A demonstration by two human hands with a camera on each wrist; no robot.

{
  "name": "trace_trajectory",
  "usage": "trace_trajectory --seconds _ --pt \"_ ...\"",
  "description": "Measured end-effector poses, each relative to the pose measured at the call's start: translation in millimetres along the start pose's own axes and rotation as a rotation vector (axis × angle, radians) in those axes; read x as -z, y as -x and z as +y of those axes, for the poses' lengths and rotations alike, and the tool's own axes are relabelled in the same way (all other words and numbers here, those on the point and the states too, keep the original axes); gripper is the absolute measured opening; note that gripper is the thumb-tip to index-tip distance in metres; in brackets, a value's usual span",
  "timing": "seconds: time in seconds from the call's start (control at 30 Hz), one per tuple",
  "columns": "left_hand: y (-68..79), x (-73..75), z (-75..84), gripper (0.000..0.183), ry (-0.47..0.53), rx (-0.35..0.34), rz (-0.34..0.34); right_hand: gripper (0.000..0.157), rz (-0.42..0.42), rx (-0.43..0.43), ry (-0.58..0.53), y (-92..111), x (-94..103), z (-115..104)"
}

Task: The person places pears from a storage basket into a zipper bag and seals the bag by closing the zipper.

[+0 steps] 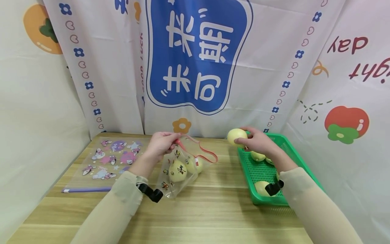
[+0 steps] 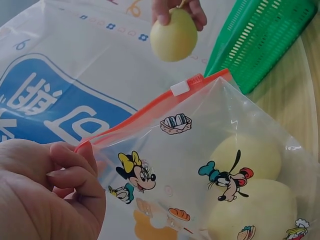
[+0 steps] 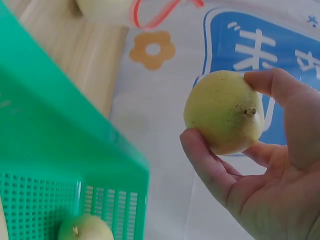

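My left hand pinches the red zip edge of a clear zip bag printed with cartoon figures. Two pale yellow pears lie inside the bag, which sags toward the table. The bag's mouth gapes in the head view, its white slider partway along the red strip. Above the far left corner of a green basket, my right hand grips another pear between thumb and fingers. More pears sit in the basket, partly hidden by my right arm.
A second clear bag with purple and pink prints lies flat on the wooden table at the left, its purple zip toward me. A white printed curtain hangs behind the table, with pale sheets at both sides.
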State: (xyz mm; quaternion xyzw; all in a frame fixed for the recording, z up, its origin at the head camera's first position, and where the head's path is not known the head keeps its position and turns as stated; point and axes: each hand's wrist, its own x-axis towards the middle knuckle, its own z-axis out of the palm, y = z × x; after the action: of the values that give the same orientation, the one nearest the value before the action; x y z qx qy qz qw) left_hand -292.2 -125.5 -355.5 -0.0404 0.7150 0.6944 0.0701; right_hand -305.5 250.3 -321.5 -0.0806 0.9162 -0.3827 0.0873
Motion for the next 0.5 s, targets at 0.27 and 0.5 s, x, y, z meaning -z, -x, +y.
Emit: trace_trajectory --seconds 0.27,0.5 --pt "-0.7 -13.9 4.8 0.026 -0.014 -0.011 0.014 0.074 -0.068 0.062 -0.054 -2 -19.3 -21" --pt "-0.7 -27.0 11.7 0.029 -0.031 -0.058 0.048 0.07 -0.132 0.153 -0.105 1 -40.8 -47"
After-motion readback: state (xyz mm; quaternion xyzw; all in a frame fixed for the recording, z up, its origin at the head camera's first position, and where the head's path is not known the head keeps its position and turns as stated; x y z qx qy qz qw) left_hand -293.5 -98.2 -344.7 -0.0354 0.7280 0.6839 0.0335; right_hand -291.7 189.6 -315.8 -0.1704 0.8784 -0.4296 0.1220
